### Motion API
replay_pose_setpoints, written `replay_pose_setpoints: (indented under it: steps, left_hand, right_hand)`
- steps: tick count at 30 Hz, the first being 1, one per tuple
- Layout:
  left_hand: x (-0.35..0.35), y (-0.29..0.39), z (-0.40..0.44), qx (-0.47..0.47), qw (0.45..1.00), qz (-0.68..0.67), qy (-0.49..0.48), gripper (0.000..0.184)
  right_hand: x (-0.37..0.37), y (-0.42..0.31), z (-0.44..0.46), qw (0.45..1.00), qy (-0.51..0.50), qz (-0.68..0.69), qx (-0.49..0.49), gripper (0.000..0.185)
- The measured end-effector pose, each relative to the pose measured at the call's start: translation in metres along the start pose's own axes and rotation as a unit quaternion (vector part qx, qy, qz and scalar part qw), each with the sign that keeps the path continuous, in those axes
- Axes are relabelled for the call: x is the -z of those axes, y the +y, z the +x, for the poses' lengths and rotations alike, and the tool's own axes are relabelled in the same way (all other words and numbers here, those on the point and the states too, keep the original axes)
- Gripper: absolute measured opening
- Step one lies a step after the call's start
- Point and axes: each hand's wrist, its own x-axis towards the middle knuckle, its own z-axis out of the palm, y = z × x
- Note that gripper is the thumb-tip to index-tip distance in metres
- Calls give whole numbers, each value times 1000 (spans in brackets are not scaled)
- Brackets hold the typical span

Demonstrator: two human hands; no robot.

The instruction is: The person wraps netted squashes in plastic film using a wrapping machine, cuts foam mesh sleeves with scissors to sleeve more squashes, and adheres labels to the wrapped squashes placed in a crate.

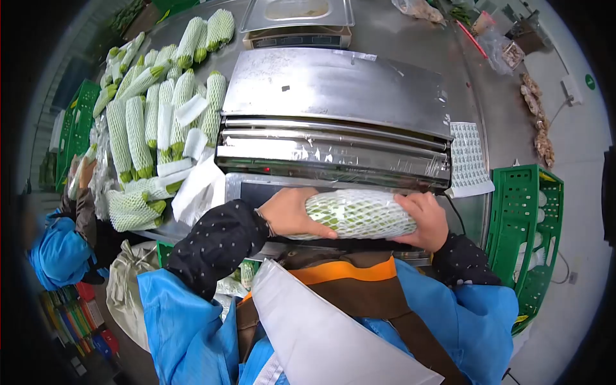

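Fingers of the left hand and right hand grip opposite ends of a netted zucchini pack, held crosswise on the near side of the wrapping machine. Netted zucchini pile left of machine; label sheet just right; green crate farther right; metal tray beyond it.

This looks like a produce packing room: a metal desk bears rows of green vegetables in foam nets, a steel wrapping machine, a scale and a sheet of labels, with a green crate alongside.
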Motion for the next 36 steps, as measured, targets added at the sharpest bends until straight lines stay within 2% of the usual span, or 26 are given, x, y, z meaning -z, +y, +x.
replay_pose_setpoints:
  steps: [2,3,4,6,7,8,9,10,11,12,14,15,16,18,19,20,21,22,24,25,26,28,29,32,33,36]
  left_hand:
    - [-18,9,-23,-68,966,126,213,90]
    - [-20,2,-27,-89,963,158,199,100]
    - [-19,-1,-32,-143,928,253,233,94]
    - [-22,-9,-35,-202,882,258,337,90]
    - [-19,-16,-38,-216,898,191,333,86]
    - [-18,-23,-50,-222,899,147,348,65]
    - [-28,-39,-55,-184,884,-56,427,57]
    - [-43,-57,-63,-139,820,-256,493,50]
    - [-52,-60,-69,-185,687,-458,534,46]
    - [-54,-43,-87,-199,563,-625,503,52]
    - [-65,-39,-97,-222,446,-653,570,60]
    - [-82,-54,-99,-196,402,-716,536,64]
    - [-90,-44,-111,-181,382,-700,575,66]
    - [-108,-59,-144,-167,442,-528,706,64]
    - [-117,-70,-170,-161,415,-582,680,62]
    - [-128,-83,-203,-159,388,-634,650,61]
    - [-143,-88,-228,-172,340,-666,641,58]
    - [-156,-88,-251,-142,331,-624,694,59]
    - [-217,-130,-285,58,338,-498,796,70]
    - [-257,-162,-304,160,365,-413,819,80]
    - [-297,-190,-323,337,377,-302,808,91]
    - [-332,-207,-347,467,381,-180,777,95]
    - [-353,-234,-355,488,381,-154,770,95]
    - [-397,-301,-354,455,372,-184,788,98]
    - [-415,-326,-348,487,388,-154,768,99]
    - [-417,-327,-330,514,431,-108,734,102]
  right_hand:
    - [7,3,7,999,-43,14,-19,79]
    - [0,9,8,997,-36,63,-24,71]
    - [1,11,10,984,-80,138,-73,67]
    - [4,10,17,931,-178,275,-164,60]
    - [1,5,20,847,-256,410,-224,53]
    - [-15,12,15,822,-288,437,-226,49]
    - [-26,4,17,790,-289,492,-224,50]
    - [-38,-11,21,751,-298,546,-225,50]
    - [-48,-34,29,703,-310,598,-230,51]
    - [-65,-56,41,652,-320,645,-238,52]
    - [-93,-102,63,543,-343,718,-270,55]
    - [-112,-136,75,563,-324,721,-240,54]
    - [-129,-166,91,566,-339,721,-212,54]
    - [-176,-219,115,568,-356,724,-162,51]
    - [-204,-232,120,578,-400,704,-106,47]
    - [-222,-259,120,659,-416,625,-44,47]
    - [-215,-286,115,813,-388,428,66,46]
    - [-211,-308,115,908,-324,201,174,47]
    - [-220,-313,114,905,-215,81,359,47]
    - [-233,-302,115,889,-211,120,388,44]
    - [-237,-298,121,886,-238,129,376,41]
    - [-234,-287,131,882,-291,140,344,35]
    - [-230,-287,143,891,-279,134,333,27]
    - [-227,-280,193,915,-260,120,285,26]
    - [-220,-283,210,922,-265,124,255,27]
    - [-218,-269,275,933,-244,151,219,32]
